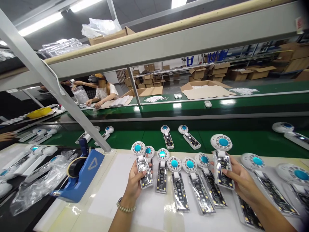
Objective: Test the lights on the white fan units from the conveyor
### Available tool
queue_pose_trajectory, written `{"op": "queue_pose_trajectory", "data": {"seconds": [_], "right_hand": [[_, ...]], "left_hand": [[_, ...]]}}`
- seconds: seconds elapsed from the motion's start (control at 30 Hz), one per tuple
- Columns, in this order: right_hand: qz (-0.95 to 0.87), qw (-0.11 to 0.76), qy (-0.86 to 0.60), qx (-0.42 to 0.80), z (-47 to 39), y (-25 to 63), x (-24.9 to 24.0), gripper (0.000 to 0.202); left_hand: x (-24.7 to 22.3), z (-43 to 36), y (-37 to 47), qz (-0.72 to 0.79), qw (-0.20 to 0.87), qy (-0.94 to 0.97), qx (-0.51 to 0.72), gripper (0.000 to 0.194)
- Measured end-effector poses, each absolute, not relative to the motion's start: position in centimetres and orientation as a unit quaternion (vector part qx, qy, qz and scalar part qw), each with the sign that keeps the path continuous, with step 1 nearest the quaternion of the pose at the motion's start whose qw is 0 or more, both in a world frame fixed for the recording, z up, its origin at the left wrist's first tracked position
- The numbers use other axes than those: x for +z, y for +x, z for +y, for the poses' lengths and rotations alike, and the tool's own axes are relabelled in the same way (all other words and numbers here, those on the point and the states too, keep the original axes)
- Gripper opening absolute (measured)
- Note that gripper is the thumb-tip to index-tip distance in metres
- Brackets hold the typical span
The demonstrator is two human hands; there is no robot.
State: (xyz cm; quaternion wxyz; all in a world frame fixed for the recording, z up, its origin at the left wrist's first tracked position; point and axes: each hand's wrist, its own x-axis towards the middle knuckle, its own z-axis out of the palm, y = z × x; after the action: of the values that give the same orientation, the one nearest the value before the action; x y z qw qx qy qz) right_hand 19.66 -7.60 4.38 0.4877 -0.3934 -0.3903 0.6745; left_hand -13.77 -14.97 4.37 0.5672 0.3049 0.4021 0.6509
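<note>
My left hand [135,180], with a beaded bracelet on the wrist, holds a handheld fan [145,175]. Its white round head has a blue centre, and a circuit board shows through the clear handle. In my right hand [238,174] is a second handheld fan [224,169] of the same kind, gripped by the handle with the head up. Between the hands several like fans lie in a row on the white worktop, among them one fan [161,175] beside my left hand and another [180,191] farther right. More fans [272,190] lie under and right of my right forearm.
A blue tape dispenser [84,177] stands left, by plastic bags [43,187] and more fans. Beyond the worktop runs a green conveyor [145,135] carrying fans. A slanted metal post [60,87] crosses the left side. Across the belt a person [105,91] works near open cardboard boxes [205,88].
</note>
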Motion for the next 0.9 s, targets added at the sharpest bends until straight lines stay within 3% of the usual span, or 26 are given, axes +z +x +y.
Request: {"op": "queue_pose_trajectory", "data": {"seconds": [0.13, 0.27, 0.47, 0.63, 0.77, 0.9], "right_hand": [[-0.387, 0.488, -0.379, 0.684, -7.9, 20.0, 4.7, 0.070], [-0.313, 0.500, -0.376, 0.715, -8.2, 20.4, 5.4, 0.043], [-0.320, 0.440, -0.398, 0.738, -5.6, 20.7, 6.6, 0.046], [-0.411, 0.378, -0.501, 0.662, 2.5, 18.2, 6.7, 0.041], [-0.528, 0.332, -0.545, 0.560, 10.1, 12.7, 5.7, 0.022], [-0.585, 0.329, -0.569, 0.475, 15.1, 7.3, 4.5, 0.025]], "left_hand": [[4.7, -15.2, -13.9, 0.400, 0.576, 0.280, 0.655, 0.068], [5.1, -15.6, -14.5, 0.364, 0.602, 0.259, 0.661, 0.057], [7.1, -14.3, -17.2, 0.453, 0.605, 0.261, 0.600, 0.052], [8.8, -6.9, -22.9, 0.629, 0.461, 0.289, 0.555, 0.048], [8.5, 0.0, -27.7, 0.731, 0.335, 0.319, 0.502, 0.044], [7.9, 3.4, -30.2, 0.798, 0.217, 0.340, 0.449, 0.038]]}}
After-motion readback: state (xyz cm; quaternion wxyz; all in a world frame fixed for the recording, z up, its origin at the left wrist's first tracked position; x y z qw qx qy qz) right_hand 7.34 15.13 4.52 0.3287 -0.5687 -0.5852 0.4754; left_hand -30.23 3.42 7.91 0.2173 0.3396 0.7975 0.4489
